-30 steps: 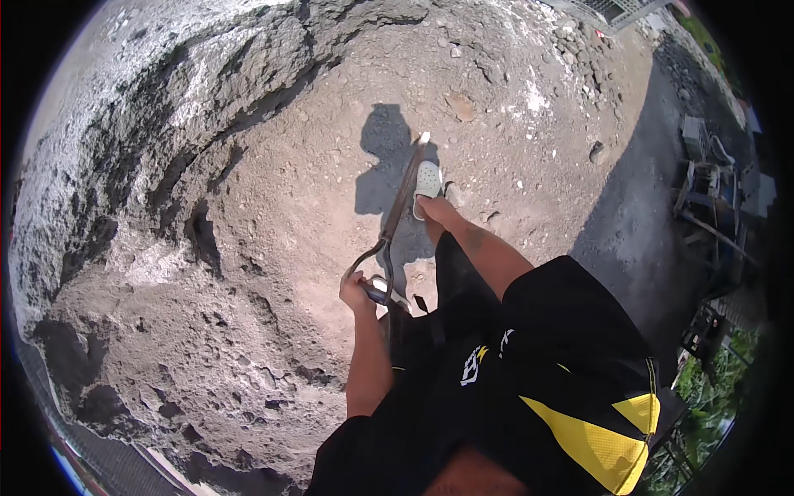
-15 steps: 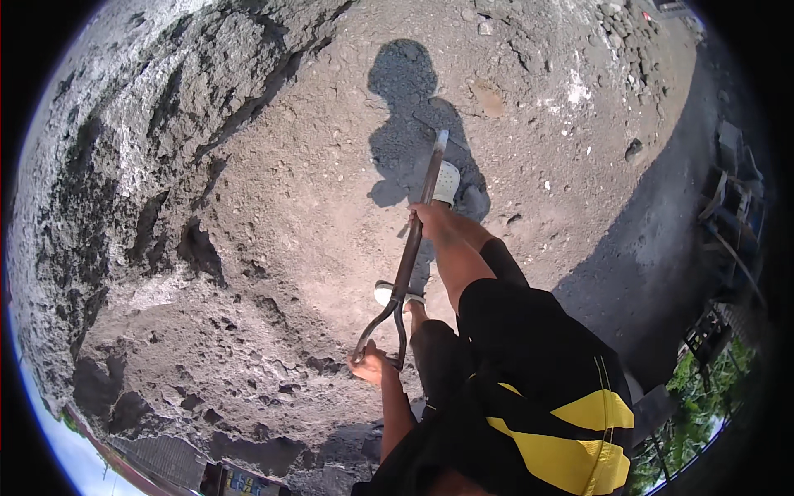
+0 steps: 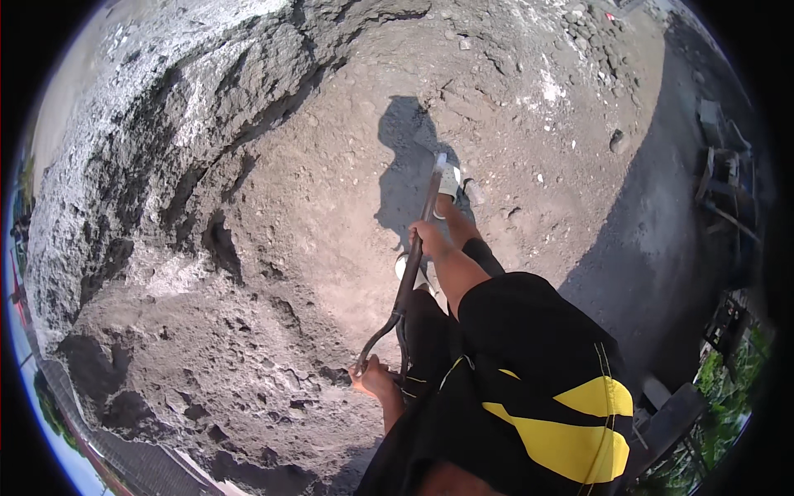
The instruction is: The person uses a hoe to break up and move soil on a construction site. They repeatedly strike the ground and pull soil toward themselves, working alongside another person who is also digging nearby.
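Note:
A long-shafted shovel [image 3: 420, 248] with a dark shaft slants across the middle of the view. Its forked handle points toward me, and its pale metal end lies near my front foot; I cannot make out the blade's shape. My left hand [image 3: 378, 382] is closed around the grip at the forked end. Farther along, my right hand [image 3: 428, 237] wraps the shaft. Beyond the right hand, a white clog [image 3: 450, 179] is on one foot, right beside the shovel's metal end. The other white clog [image 3: 404, 266] is partly covered by the shaft.
Rough grey-brown ground [image 3: 331, 198] surrounds me. A rocky, crumbling bank [image 3: 157, 165] rises on the left, with holes in its face. Loose stones [image 3: 600, 50] lie at far right, and one larger stone [image 3: 619, 141] nearer. Dark-shaded clutter [image 3: 728, 182] stands along the right edge.
The rear foot has come forward, closer to the front one. The view has shifted, and my shadow looks shorter. Both hands keep their hold on the shovel.

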Motion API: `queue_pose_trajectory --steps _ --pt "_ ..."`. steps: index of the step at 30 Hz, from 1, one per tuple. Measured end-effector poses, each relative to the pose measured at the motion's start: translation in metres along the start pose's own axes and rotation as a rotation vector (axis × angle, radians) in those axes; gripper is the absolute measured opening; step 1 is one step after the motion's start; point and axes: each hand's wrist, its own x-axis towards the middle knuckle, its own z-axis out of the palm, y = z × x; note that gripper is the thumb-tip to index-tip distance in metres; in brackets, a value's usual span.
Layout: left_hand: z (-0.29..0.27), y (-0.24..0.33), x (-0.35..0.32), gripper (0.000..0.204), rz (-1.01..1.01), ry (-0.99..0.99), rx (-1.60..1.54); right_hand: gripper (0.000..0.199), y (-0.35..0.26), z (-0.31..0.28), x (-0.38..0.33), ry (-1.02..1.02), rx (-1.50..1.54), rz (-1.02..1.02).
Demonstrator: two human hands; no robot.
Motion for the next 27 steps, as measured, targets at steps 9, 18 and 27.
queue_pose_trajectory --steps 9,18,27 --pt "-0.171 -0.058 -0.018 0.019 0.230 -0.087 -0.035 0.013 0.144 -0.029 -0.081 -0.057 0.036 -0.036" --pt "-0.220 -0.145 0.011 0.021 0.690 -0.468 -0.050 0.014 0.165 -0.077 -0.131 -0.252 0.283 -0.161" --pt "-0.182 -0.146 -0.063 0.012 1.704 -1.207 0.449 0.023 0.049 -0.164 -0.330 -0.633 0.285 -0.507"
